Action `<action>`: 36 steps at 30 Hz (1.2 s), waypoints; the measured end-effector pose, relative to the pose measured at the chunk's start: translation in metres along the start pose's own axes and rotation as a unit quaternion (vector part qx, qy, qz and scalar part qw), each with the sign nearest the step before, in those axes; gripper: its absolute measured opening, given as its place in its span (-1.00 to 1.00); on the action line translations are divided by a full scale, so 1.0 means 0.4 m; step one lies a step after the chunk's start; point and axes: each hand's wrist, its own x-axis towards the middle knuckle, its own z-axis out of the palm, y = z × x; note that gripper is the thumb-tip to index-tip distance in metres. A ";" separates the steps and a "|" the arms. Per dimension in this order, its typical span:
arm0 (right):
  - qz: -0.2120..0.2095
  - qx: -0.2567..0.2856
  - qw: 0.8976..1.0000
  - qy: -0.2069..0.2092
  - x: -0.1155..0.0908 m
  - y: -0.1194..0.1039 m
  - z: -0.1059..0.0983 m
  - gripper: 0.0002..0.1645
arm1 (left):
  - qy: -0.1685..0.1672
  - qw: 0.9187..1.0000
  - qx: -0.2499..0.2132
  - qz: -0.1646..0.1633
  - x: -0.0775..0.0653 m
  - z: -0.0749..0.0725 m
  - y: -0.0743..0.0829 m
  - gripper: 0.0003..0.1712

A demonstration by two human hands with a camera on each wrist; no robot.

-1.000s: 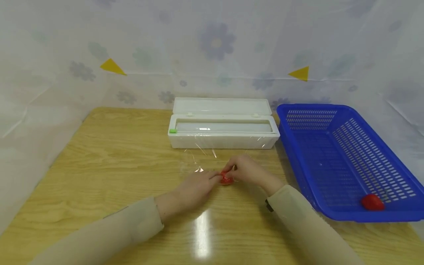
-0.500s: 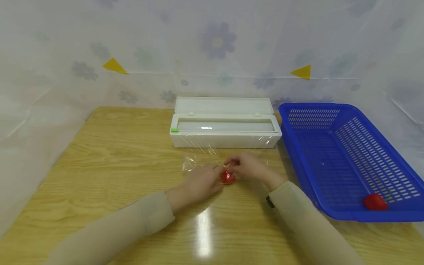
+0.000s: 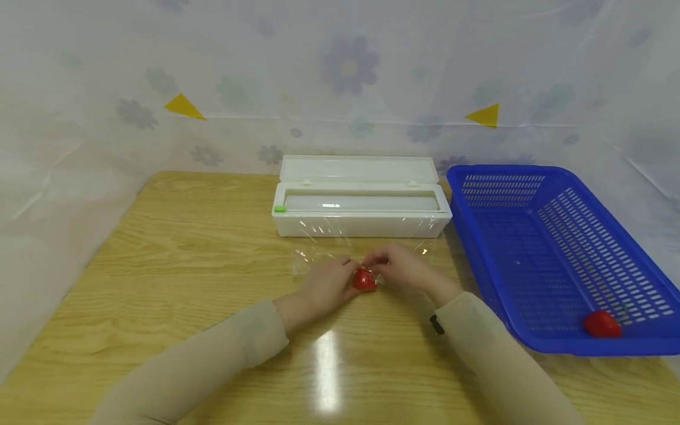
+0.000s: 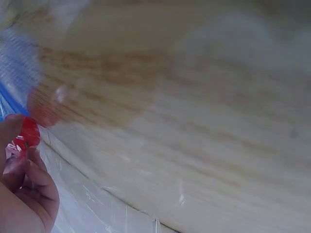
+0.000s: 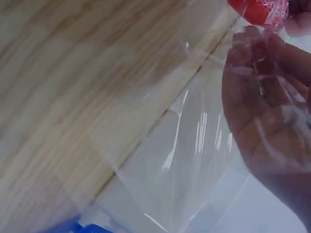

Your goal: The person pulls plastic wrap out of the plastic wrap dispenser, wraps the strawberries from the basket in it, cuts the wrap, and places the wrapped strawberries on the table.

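Observation:
A red strawberry, wrapped in clear cling film, is at the middle of the table between both hands. My left hand holds it from the left with thumb and fingers, which also shows at the edge of the left wrist view. From the right, my right hand pinches the film beside the fruit with bent fingers; in the right wrist view film lies over that hand. The sheet runs back to a white cling film dispenser with its lid up.
To the right stands a blue plastic basket with another red strawberry in its near corner. A green slider sits on the dispenser's left end. The wooden table ends at a flowered cloth behind.
The left hand has shifted right and slightly away, its thumb now lower beside the strawberry. The fruit has turned and moved slightly back towards the dispenser. The right hand stays close beside it.

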 end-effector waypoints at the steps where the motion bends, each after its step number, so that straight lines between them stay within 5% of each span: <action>1: 0.000 -0.019 1.000 0.003 -0.003 -0.003 0.000 -0.78 | -0.006 1.000 0.000 0.001 0.001 -0.001 -0.001 -0.55; 5: 0.022 -0.111 0.993 0.036 -0.019 -0.018 0.002 -0.74 | -0.018 1.000 0.007 0.005 0.004 -0.001 -0.002 -0.54; 8: 0.017 -0.191 0.975 0.114 -0.043 -0.034 0.006 -0.66 | -0.026 1.000 0.007 0.003 0.006 -0.004 -0.001 -0.52; 11: -0.064 -0.247 0.943 0.212 -0.077 -0.056 0.016 -0.75 | -0.032 0.999 0.009 0.000 0.008 -0.006 -0.001 -0.53; 14: -0.145 -0.273 0.923 0.231 -0.103 -0.077 0.040 -0.83 | -0.028 1.000 0.010 0.001 0.010 -0.009 -0.001 -0.57; 16: -0.155 -0.280 0.927 0.196 -0.114 -0.084 0.060 -0.76 | -0.022 1.000 0.014 0.002 0.010 -0.009 -0.001 -0.59; 20: -0.087 -0.301 0.939 0.143 -0.116 -0.079 0.090 -0.59 | -0.015 1.000 0.020 0.011 0.010 -0.002 -0.002 -0.58; 30: -0.012 -0.290 0.941 0.173 -0.086 -0.033 0.106 -0.87 | -0.002 1.000 0.013 0.004 0.002 -0.007 -0.009 -0.64; 36: 0.009 -0.327 0.935 0.138 -0.074 -0.026 0.096 -0.95 | -0.008 1.000 0.001 0.003 0.000 -0.012 -0.015 -0.68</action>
